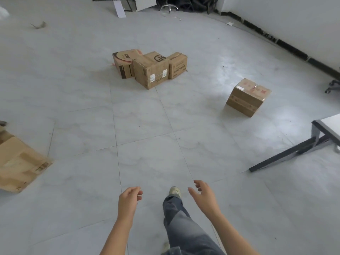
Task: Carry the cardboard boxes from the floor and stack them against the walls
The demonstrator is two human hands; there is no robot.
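**Asker:** Where are the boxes, and how would you pick one up?

**Operator:** I see a cluster of three brown cardboard boxes (pixel 150 70) just above the centre of the frame, sides touching, on the pale grey tiled floor (pixel 147 135). A lone brown cardboard box (pixel 247 97) sits at mid right, well apart from them. I'd walk right up, squat, and lift one box at a time with a palm under each opposite bottom edge. The lone box looks easiest, since nothing presses against it and it lies nearest the white wall (pixel 294 24) at upper right.

**Asker:** What do they look like?

**Operator:** All closed and squarish. The cluster's front box has tape, white labels and a dark logo on top. The lone box carries red print.

**Asker:** And your hands?

**Operator:** My left hand (pixel 128 197) and right hand (pixel 202 194) are at bottom centre, both empty, fingers loosely curled, far from any box. A flattened sheet of brown cardboard (pixel 20 162) lies at the left edge. A white-topped table with dark metal legs (pixel 329 126) juts in at the right edge, so I'd steer round it.
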